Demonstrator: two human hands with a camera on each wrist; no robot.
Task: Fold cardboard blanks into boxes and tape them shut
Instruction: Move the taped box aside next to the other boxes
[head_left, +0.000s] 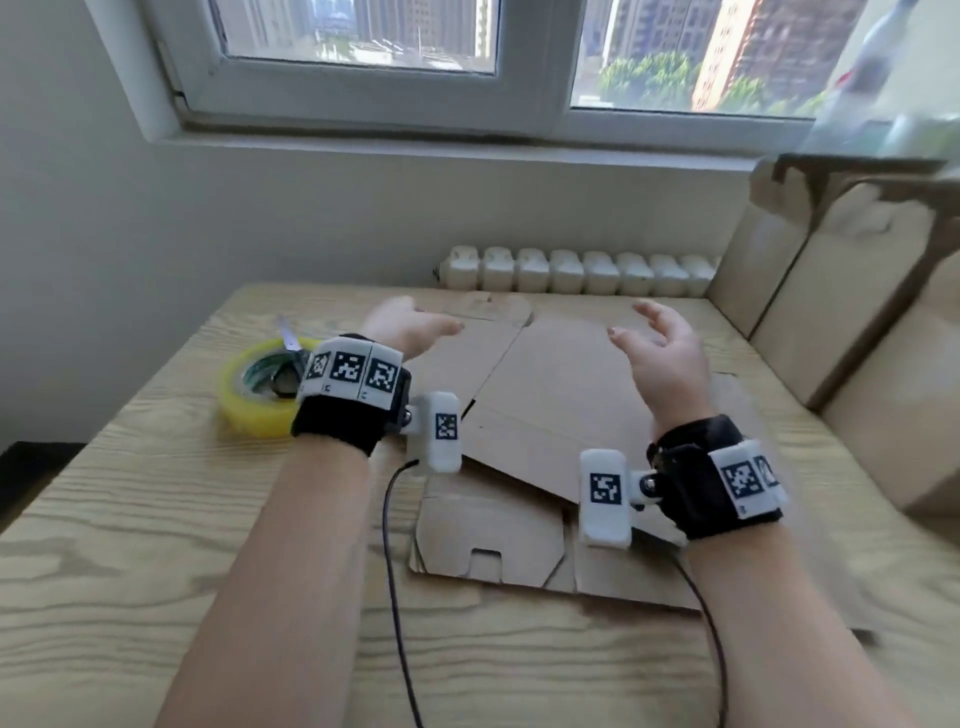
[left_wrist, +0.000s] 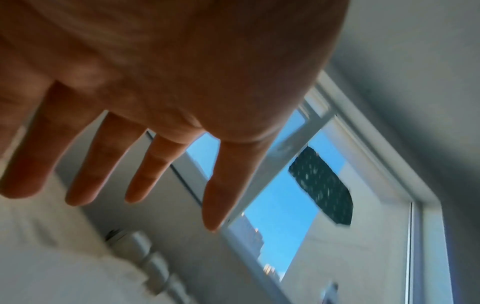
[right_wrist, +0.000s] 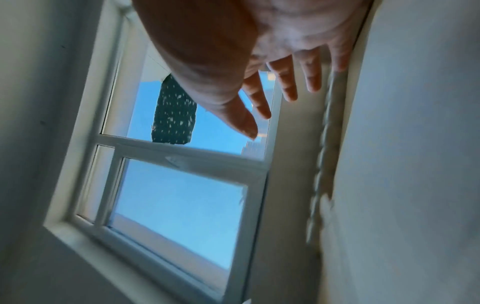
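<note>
- Cardboard blank (head_left: 545, 395) lies flat at table centre, ready for folding.
- Left hand (head_left: 410, 327) at 10 o'clock and right hand (head_left: 660, 353) at 2 o'clock hover above it, fingers spread, grasping nothing.
- Tape roll (head_left: 260, 389) waits at 9 o'clock.

No readable text anywhere; the wristbands (head_left: 358, 371) bear only coded squares.

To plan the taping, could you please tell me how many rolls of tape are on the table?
1. The yellow tape roll lies on the wooden table, just left of the left hand. Others may be hidden outside the view.
</note>
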